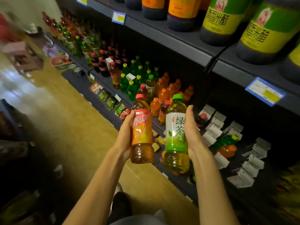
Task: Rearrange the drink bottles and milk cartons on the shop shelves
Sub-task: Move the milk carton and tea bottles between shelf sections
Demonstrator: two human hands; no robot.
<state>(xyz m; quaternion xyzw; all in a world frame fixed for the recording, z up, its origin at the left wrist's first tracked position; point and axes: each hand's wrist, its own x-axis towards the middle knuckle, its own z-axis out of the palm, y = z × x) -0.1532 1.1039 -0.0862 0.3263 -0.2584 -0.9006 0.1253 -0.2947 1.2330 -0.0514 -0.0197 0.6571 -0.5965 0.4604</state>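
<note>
My left hand grips an iced red tea bottle with a red cap and an orange-red label. My right hand grips a green tea bottle with a green cap and a white-green label. Both bottles are upright in the air, side by side, in front of the middle drinks shelf. On that shelf stand orange soda bottles, green soda bottles and dark cola bottles. Two small white cartons sit among the bottles.
Big vinegar bottles fill the top shelf, which juts out above my hands. A green bottle and an orange bottle lie on their sides among white packets at the right. Snack packs line the low shelf. The wooden floor runs along the left.
</note>
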